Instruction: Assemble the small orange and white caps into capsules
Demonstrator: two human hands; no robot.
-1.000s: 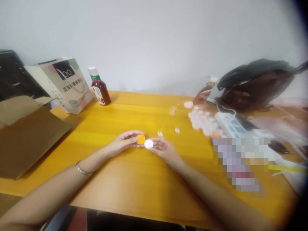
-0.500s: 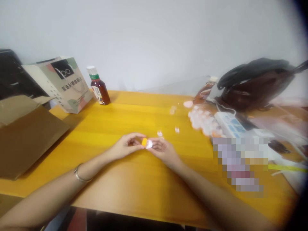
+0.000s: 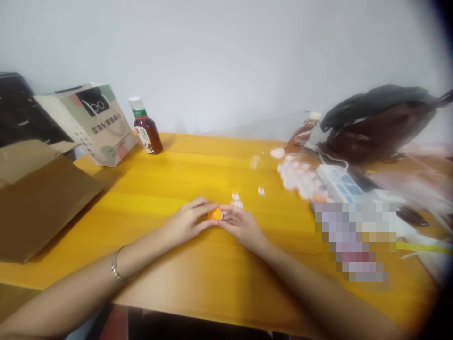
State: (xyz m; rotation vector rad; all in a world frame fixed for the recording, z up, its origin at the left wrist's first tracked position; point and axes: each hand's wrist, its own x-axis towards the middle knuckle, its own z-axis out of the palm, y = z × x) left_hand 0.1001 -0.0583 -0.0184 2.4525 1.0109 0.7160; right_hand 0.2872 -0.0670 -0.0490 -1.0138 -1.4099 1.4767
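Observation:
Over the middle of the table, my left hand (image 3: 191, 218) pinches a small round orange cap (image 3: 214, 214) between thumb and fingers. My right hand (image 3: 244, 227) meets it from the other side, closed on a small white disc-shaped piece (image 3: 222, 215). Only a thin white rim of that piece shows; the orange cap and my fingertips cover the rest. Cap and white piece are pressed against each other, though whether they are joined I cannot tell. Just beyond my right fingers lie small clear-and-white pieces (image 3: 236, 200) on the yellow wooden table (image 3: 198, 174).
At left stand an open cardboard box (image 3: 46, 208), a paper bag (image 3: 102, 127) and a dark red bottle (image 3: 147, 134). To the right are a cluster of whitish round pieces (image 3: 300, 178), a tilted brown bottle (image 3: 300, 137), a power strip (image 3: 339, 183) and a dark bag (image 3: 378, 125).
The orange cap was apart from the white piece, then my left hand turned it and brought it rightward against that piece. My right hand has stayed almost in place.

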